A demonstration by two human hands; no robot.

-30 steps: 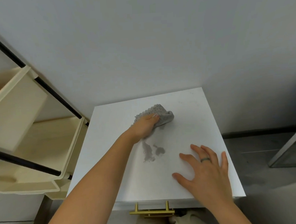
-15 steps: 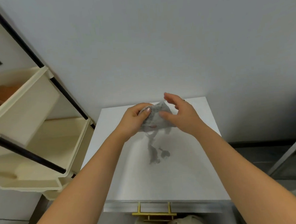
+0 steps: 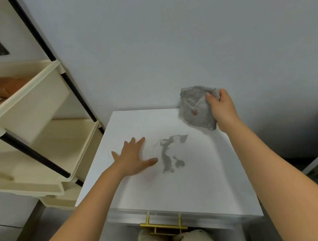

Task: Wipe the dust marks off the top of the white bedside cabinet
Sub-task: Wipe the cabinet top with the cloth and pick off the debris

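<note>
We're looking down on the white bedside cabinet, and the dust marks sit right in the middle of the cabinet's top: a grey smear with a small blot beside it. Our left hand lies flat on the left half of the cabinet top, fingers straight and spread wide, thumb tip just short of the smear. Our right hand is up over the cabinet's back right corner, fingers and thumb curled round the upper edge of the grey cloth. The cloth hangs open below that grip and looks clear of the cabinet top, well apart from the marks. At the cabinet's front edge there's a gold handle, and hard against the cabinet's left side stands a cream shelf rack.
</note>
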